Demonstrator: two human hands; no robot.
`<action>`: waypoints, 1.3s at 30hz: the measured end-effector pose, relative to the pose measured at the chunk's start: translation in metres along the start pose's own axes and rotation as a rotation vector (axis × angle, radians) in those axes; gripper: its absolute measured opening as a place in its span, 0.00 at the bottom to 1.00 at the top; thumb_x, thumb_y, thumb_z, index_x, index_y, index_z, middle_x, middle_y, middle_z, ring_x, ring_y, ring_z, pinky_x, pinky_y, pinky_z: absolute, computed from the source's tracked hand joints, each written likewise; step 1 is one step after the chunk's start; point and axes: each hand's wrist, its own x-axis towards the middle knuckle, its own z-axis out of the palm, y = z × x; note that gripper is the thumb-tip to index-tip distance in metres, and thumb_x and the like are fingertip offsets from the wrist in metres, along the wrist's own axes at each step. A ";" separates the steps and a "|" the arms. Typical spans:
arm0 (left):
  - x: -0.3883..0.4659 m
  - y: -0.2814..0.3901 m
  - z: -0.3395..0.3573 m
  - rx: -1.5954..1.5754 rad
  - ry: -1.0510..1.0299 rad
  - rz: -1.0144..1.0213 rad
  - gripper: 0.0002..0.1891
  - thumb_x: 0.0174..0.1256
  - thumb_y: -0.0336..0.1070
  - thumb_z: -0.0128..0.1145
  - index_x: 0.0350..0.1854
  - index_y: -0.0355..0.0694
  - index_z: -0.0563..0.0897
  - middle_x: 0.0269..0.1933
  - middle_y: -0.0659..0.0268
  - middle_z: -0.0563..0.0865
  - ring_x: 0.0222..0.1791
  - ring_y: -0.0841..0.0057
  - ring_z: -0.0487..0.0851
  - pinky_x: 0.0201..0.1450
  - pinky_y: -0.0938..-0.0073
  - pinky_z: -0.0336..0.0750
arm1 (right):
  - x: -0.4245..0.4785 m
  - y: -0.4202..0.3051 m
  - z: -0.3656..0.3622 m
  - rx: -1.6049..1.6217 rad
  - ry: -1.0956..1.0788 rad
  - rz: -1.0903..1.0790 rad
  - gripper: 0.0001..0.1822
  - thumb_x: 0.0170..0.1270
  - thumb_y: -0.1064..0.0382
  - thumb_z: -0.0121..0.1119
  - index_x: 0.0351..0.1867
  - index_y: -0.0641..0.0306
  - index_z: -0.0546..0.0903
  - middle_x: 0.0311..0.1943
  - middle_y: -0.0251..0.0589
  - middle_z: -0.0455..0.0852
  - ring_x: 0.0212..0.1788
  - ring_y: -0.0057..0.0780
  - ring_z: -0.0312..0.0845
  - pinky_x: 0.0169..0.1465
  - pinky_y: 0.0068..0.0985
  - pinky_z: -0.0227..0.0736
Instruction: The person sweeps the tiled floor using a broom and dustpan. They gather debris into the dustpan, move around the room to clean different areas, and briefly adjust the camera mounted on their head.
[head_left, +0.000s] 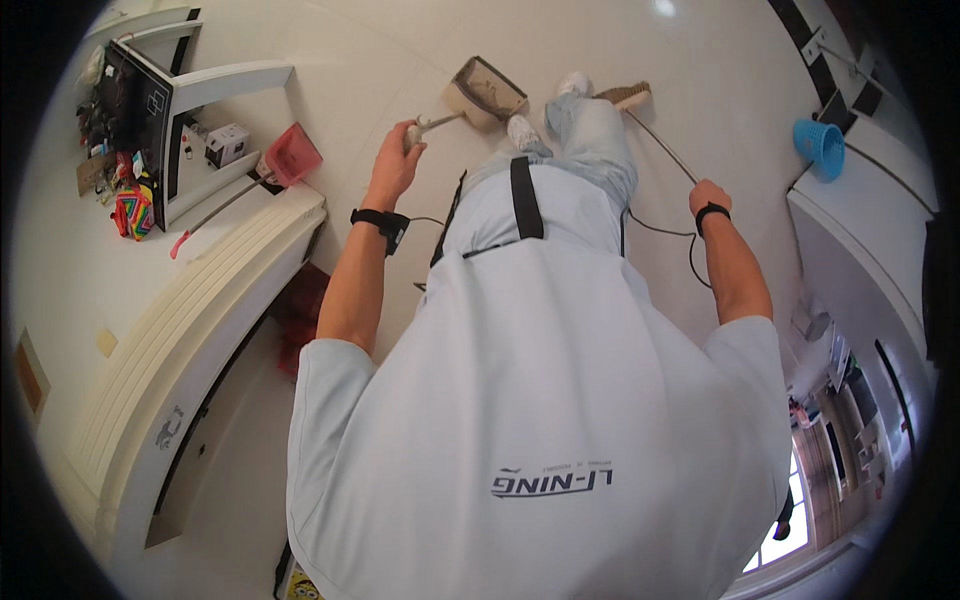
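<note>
My left hand (396, 161) grips the end of a dustpan's handle. That beige dustpan (489, 91) rests on the pale floor ahead of my feet, its open side showing grey dirt or dust within. In my right hand (709, 198) is the thin metal stick of a broom (667, 144). The broom's bristled head (626, 97) touches the floor to the right of my shoes, apart from the dustpan. Both wrists wear black bands, and a cable hangs beside each arm.
A pink dustpan (294, 155) with a long stick stands at the left near a black-topped table (142, 97) loaded with bags and small items. A white box (227, 145) sits beneath the table. At the right, a blue plastic basket (819, 149) stands by white furniture (862, 217).
</note>
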 end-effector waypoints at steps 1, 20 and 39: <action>0.000 0.004 -0.002 -0.004 -0.006 -0.035 0.22 0.69 0.35 0.63 0.64 0.42 0.75 0.55 0.47 0.83 0.55 0.50 0.82 0.59 0.58 0.76 | -0.003 -0.004 -0.005 0.017 -0.038 0.007 0.17 0.73 0.62 0.47 0.49 0.64 0.86 0.49 0.55 0.90 0.52 0.50 0.88 0.55 0.43 0.81; 0.007 -0.002 -0.003 -0.049 -0.024 -0.011 0.23 0.70 0.33 0.63 0.65 0.40 0.75 0.54 0.49 0.83 0.53 0.54 0.82 0.57 0.61 0.76 | -0.084 0.080 -0.067 -0.129 0.142 -0.078 0.15 0.78 0.57 0.45 0.49 0.64 0.79 0.38 0.54 0.90 0.43 0.52 0.88 0.44 0.48 0.81; 0.039 0.015 0.005 0.165 -0.021 0.271 0.21 0.68 0.35 0.63 0.62 0.42 0.76 0.48 0.47 0.83 0.50 0.47 0.82 0.51 0.53 0.77 | -0.322 0.118 0.221 0.538 -0.065 0.358 0.23 0.72 0.49 0.54 0.41 0.72 0.82 0.45 0.67 0.86 0.52 0.68 0.79 0.54 0.54 0.73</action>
